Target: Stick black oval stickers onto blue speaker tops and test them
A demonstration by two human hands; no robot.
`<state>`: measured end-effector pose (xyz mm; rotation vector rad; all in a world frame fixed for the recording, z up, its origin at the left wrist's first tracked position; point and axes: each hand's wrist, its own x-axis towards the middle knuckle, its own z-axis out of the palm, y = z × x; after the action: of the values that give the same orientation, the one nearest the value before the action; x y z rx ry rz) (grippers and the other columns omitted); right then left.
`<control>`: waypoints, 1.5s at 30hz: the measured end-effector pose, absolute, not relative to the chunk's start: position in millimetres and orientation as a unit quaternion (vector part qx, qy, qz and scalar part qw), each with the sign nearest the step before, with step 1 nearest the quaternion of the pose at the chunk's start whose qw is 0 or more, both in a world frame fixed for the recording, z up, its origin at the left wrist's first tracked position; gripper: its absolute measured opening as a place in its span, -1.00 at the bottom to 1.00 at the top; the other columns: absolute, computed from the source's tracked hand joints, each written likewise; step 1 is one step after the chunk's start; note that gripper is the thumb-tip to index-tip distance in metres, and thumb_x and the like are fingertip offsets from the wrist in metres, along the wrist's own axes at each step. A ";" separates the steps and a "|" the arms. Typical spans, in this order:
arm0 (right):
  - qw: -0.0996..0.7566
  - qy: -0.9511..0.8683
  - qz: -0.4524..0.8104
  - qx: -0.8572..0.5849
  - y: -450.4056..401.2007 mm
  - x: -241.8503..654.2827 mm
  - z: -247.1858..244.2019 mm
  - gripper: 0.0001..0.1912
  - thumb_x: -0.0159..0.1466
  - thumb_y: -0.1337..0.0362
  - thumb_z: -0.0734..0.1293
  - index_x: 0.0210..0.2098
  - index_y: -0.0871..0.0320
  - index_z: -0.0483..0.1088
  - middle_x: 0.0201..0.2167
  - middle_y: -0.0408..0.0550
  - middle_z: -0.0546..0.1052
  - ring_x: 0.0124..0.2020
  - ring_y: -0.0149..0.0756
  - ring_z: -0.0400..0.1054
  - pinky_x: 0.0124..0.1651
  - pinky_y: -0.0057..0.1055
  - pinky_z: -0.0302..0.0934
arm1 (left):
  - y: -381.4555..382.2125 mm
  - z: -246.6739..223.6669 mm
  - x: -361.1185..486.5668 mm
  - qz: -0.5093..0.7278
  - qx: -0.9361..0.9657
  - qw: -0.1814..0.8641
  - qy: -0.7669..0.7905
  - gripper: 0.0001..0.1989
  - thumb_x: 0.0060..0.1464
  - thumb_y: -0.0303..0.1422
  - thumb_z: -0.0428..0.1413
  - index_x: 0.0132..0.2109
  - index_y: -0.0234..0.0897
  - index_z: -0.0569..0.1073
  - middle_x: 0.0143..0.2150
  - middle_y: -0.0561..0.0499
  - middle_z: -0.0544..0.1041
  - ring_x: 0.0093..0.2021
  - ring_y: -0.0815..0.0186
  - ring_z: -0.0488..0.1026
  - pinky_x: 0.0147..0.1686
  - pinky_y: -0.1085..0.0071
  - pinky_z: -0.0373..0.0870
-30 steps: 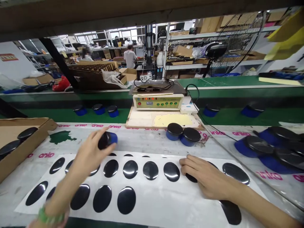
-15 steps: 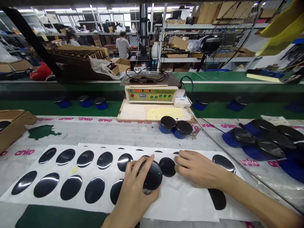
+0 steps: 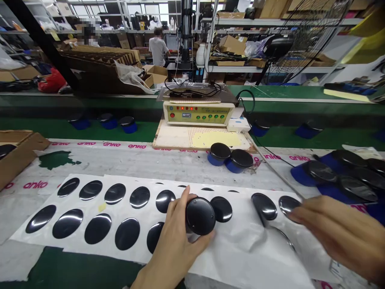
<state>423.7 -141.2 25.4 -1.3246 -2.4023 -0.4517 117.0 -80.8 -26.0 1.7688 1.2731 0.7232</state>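
My left hand [image 3: 173,245] is wrapped round a round black-faced piece [image 3: 200,216], its flat face turned towards me with small marks near the rim. Its sides are mostly hidden by the fingers. Below it lies a white sheet [image 3: 234,249] bearing rows of glossy black round stickers [image 3: 97,228]; one sticker [image 3: 221,208] shows just right of the held piece. My right hand [image 3: 343,235] is smeared by motion over the sheet's right end, close to another black sticker [image 3: 289,204]. Whether its fingers hold anything is unclear.
Two blue tubs with black tops [image 3: 240,160] stand behind the sheets, and several more [image 3: 319,172] crowd the right. A control box [image 3: 198,113] sits on a board at the back. A grey cable [image 3: 276,168] crosses the right side. A cardboard box [image 3: 28,154] is at left.
My right hand has moved right, away from the sticker beside the held piece. The top sheet's right part is now wrinkled, showing more stickers. My left hand still holds the black-faced piece.
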 end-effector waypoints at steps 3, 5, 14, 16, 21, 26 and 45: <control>0.239 -0.713 -0.139 -0.645 -154.3 416.8 24.6 -0.97 0.31 0.25 0.24 -0.24 0.01 0.31 -0.35 -0.03 0.39 -0.36 -0.14 0.35 -0.31 -0.17 0.25 | -77.7 -22.3 115.5 0.271 0.674 0.450 0.519 -0.28 -0.07 -0.38 0.25 0.21 0.05 0.17 0.14 0.01 0.33 0.17 0.11 0.29 0.08 0.14 0.32; 0.249 -0.705 -0.105 -0.656 -155.9 403.4 21.9 -0.92 0.32 0.20 0.21 -0.20 0.00 0.30 -0.31 -0.01 0.39 -0.32 -0.11 0.36 -0.28 -0.15 0.26 | -76.2 -20.0 115.3 0.258 0.671 0.460 0.522 -0.37 -0.07 -0.37 0.26 0.15 0.07 0.25 0.13 0.01 0.32 0.14 0.11 0.32 0.08 0.13 0.32; 0.063 -0.872 0.133 -0.466 -102.3 364.8 15.4 -0.56 0.10 0.60 0.12 -0.11 0.13 0.34 -0.09 0.02 0.45 -0.06 -0.10 0.26 -0.13 -0.13 0.19 | -76.3 -20.0 118.4 0.274 0.676 0.434 0.529 -0.40 -0.08 -0.39 0.24 0.13 0.01 0.29 0.06 -0.02 0.35 0.11 0.12 0.34 0.10 0.11 0.29; 0.036 -0.884 0.130 -0.447 -97.8 366.0 20.3 -0.67 0.16 0.57 0.13 -0.19 0.14 0.36 -0.17 0.00 0.46 -0.18 -0.15 0.26 -0.17 -0.16 0.17 | -76.4 -20.3 118.5 0.279 0.674 0.433 0.530 -0.40 -0.09 -0.40 0.25 0.12 0.00 0.30 0.05 -0.02 0.36 0.10 0.12 0.35 0.09 0.12 0.30; 0.099 -0.889 0.013 -0.447 -113.1 397.8 32.2 -0.83 0.33 0.38 0.17 -0.30 0.09 0.37 -0.30 -0.06 0.46 -0.29 -0.21 0.30 -0.25 -0.25 0.14 | -76.0 -20.2 118.1 0.282 0.660 0.443 0.537 -0.38 -0.13 -0.42 0.27 0.11 -0.04 0.33 0.04 -0.05 0.37 0.05 0.10 0.38 0.04 0.14 0.35; 0.214 -0.735 -0.091 -0.637 -137.4 423.1 41.5 -0.90 0.34 0.25 0.19 -0.21 -0.03 0.33 -0.21 -0.01 0.38 -0.22 -0.09 0.34 -0.15 -0.14 0.20 | -75.6 -21.0 117.4 0.280 0.663 0.450 0.528 -0.37 -0.11 -0.42 0.27 0.13 -0.01 0.31 0.04 -0.06 0.36 0.01 0.10 0.39 -0.04 0.15 0.40; 0.131 -0.878 -0.012 -0.460 -120.4 405.9 24.2 -0.78 0.34 0.45 0.13 -0.24 0.07 0.36 -0.26 -0.05 0.50 -0.21 -0.20 0.35 -0.20 -0.21 0.20 | -76.9 -21.5 118.3 0.289 0.652 0.457 0.531 -0.39 -0.10 -0.42 0.27 0.13 -0.02 0.33 0.05 -0.06 0.35 0.02 0.10 0.40 -0.09 0.19 0.47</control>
<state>405.9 -120.4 24.2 -1.3365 -2.5492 -0.0335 118.3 -76.9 -21.5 1.6079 1.3100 0.7120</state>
